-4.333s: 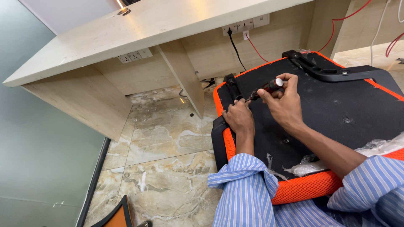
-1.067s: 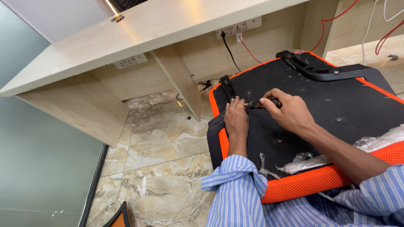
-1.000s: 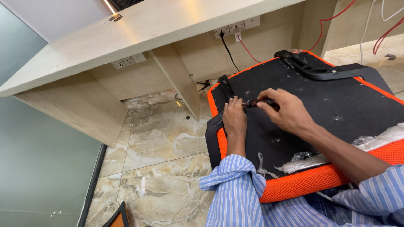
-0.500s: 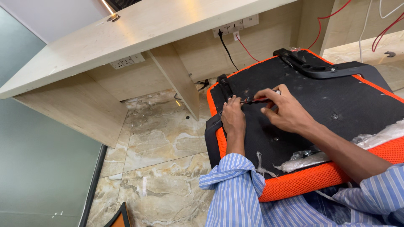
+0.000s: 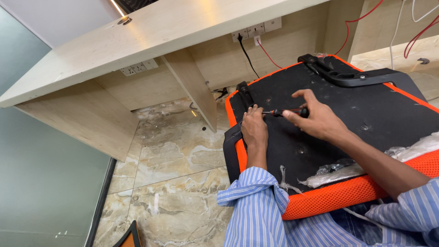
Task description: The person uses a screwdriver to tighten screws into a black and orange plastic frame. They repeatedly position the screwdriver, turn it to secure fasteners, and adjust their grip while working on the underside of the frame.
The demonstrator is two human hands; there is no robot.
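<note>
Both hands point(image 5: 288, 126) grip screwdriver point(image 5: 286, 111) betw. them, over seat underside point(image 5: 375, 110).

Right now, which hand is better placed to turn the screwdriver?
Right hand: its fingers already grip the screwdriver handle. The left hand only steadies the tip on the black seat underside.
</note>
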